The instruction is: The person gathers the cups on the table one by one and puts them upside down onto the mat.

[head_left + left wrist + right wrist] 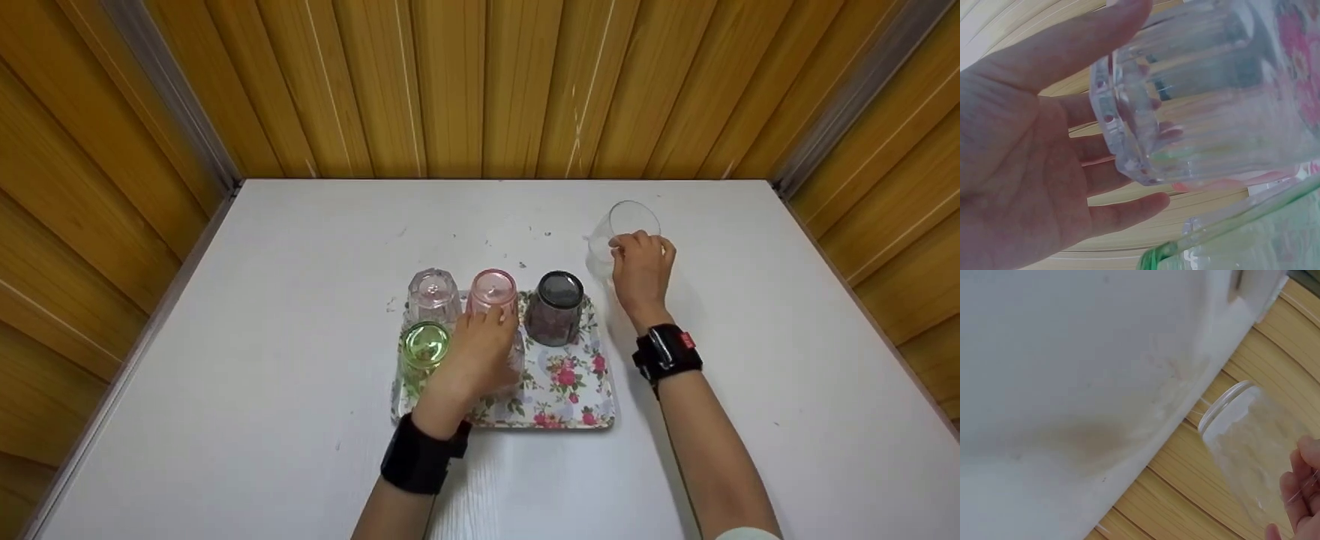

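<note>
My left hand [480, 349] reaches over the flowered tray [585, 390] and holds a clear faceted glass [1202, 95] that stands upside down on it. In the left wrist view the thumb lies on one side of its base and the fingers on the far side. Off the tray's back right corner, my right hand [643, 274] grips a clear smooth glass [1241, 444] by its rim. That glass is tilted; whether it touches the table is hard to tell. Beside the left hand, a green glass [425, 343] and a pink glass [494, 287] stand upside down.
A pale faceted glass [433, 296] and a dark grey glass [556, 311] also stand upside down along the tray's back. White tabletop [285, 337] surrounds the tray. Yellow wood-patterned panels [450, 90] rise behind and at both sides.
</note>
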Tool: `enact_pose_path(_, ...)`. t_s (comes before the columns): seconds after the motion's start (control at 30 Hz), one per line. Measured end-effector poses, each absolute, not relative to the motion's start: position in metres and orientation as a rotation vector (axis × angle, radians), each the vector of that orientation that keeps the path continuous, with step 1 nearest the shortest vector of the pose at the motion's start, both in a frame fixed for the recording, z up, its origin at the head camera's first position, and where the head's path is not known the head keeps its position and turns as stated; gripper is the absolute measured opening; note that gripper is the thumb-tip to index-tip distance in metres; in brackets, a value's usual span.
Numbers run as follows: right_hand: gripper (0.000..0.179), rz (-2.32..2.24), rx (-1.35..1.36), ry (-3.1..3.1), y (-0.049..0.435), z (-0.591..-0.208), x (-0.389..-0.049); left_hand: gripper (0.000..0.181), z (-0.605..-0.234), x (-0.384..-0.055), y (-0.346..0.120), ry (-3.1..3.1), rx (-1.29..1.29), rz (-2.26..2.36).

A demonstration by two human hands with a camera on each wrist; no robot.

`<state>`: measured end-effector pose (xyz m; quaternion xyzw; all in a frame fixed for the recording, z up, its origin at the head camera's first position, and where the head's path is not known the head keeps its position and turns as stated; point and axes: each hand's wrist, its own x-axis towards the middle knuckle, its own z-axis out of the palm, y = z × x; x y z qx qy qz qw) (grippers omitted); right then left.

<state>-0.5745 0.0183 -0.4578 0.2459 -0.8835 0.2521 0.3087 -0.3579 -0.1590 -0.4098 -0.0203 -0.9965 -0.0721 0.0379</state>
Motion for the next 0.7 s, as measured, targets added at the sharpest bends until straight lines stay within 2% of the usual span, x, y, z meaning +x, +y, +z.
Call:
enact_pose_path(0.47,0.008,0.924,0.654,-2.274,0.019,-0.430,-0.535,0.085,-0.407,-0.361,-0.160,-3.045,-0.060,-0.270)
enact_pose_path(0.7,0.009,1.007,0.702,-2.204,0.022,-0.414,-0.510,0.069,-0.405,-0.362,-0.159,-2.890,-0.166,-0.375)
